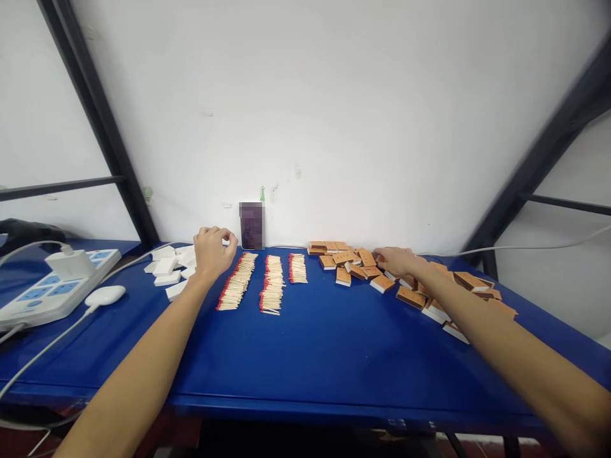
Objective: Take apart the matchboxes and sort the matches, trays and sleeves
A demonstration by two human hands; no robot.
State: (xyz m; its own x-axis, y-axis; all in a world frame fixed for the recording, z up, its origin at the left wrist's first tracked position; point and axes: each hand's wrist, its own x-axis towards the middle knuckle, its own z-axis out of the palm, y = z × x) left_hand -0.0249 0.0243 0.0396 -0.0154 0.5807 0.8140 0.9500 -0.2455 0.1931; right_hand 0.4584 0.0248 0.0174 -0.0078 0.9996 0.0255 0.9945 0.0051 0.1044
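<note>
Presently, matchboxes point(410, 296) lay heaped on the table point(329, 356), right side, at mixed angles (contents hidden). Matches point(272, 285) lay crosswise in three rows, red heads leftward. Right hand point(396, 261) touched the matchboxes; left hand point(214, 249) curled near the matches; either grip unclear.

No text, brand or number can be read. The boxes point(410, 297) bear small dark marks on their orange faces, too tiny to make out. The phone point(252, 226) is blurred over, and the power strip point(67, 298) shows nothing legible.
</note>
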